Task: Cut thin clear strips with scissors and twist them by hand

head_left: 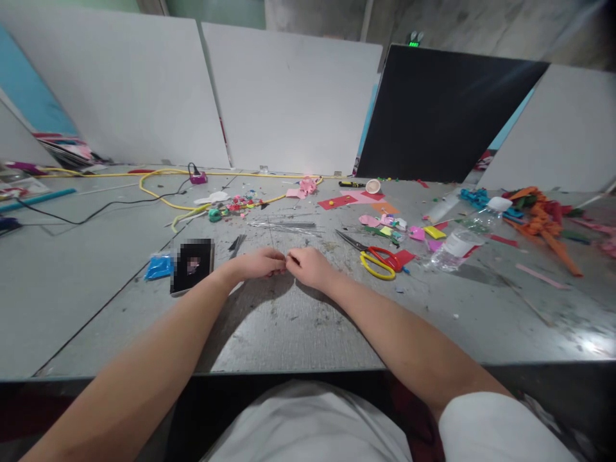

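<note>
My left hand [262, 263] and my right hand [310, 266] meet above the grey table, fingertips nearly touching. Both are closed in a pinch, and whatever lies between the fingers is too small to make out. Just beyond them lies a bundle of thin wires [289, 225]. Scissors [373, 255] with one red and one yellow handle rest to the right of my right hand, blades pointing away to the left. Small dark strips [237, 245] lie beside my left hand. Further left, a phone-like dark device [195, 266], partly blurred out, touches a blue packet [158, 267].
A clear plastic bottle [457, 244] leans at the right, near orange crumpled strips [539, 215]. Red paper [337, 202], a yellow-black cutter [352, 185] and colourful scraps [245, 203] lie further back. A yellow cable [144, 186] loops across the left. White boards [293, 96] stand behind.
</note>
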The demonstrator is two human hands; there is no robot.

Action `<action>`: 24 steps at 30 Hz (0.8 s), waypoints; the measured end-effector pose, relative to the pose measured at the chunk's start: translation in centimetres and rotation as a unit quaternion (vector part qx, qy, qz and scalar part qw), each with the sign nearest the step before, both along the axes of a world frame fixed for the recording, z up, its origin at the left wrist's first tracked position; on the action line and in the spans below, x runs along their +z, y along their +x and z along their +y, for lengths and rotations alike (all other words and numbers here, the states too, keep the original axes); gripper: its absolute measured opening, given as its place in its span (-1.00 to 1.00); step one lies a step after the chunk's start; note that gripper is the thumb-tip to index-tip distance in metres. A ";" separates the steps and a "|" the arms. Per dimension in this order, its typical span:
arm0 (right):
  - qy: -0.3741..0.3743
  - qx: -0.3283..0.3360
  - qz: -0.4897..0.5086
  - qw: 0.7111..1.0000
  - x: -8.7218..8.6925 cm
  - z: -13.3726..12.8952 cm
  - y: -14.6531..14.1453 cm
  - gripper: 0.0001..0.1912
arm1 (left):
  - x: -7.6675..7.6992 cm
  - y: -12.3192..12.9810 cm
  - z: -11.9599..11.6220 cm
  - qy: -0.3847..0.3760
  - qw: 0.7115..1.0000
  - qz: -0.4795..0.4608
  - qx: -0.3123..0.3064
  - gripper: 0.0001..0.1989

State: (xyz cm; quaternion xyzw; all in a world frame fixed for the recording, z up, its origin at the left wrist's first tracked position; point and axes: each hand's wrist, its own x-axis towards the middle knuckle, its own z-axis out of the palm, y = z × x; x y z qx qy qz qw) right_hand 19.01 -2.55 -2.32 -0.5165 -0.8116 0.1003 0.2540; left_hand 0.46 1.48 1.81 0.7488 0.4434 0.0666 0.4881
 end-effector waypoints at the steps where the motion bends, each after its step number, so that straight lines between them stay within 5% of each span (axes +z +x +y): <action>1: -0.004 -0.007 0.003 1.000 0.0 0.0 0.0 -0.73 | 0.1 0.0 0.0 -0.004 1.000 0.002 0.001 -0.80; 15: 0.010 0.014 0.002 1.000 0.1 0.0 0.2 -0.67 | -0.1 0.0 0.2 -0.002 1.000 -0.003 0.014 -0.77; 24: -0.002 -0.034 0.003 0.999 0.2 -0.1 0.1 -0.66 | -0.4 -0.1 0.3 0.002 1.000 0.005 0.025 -0.72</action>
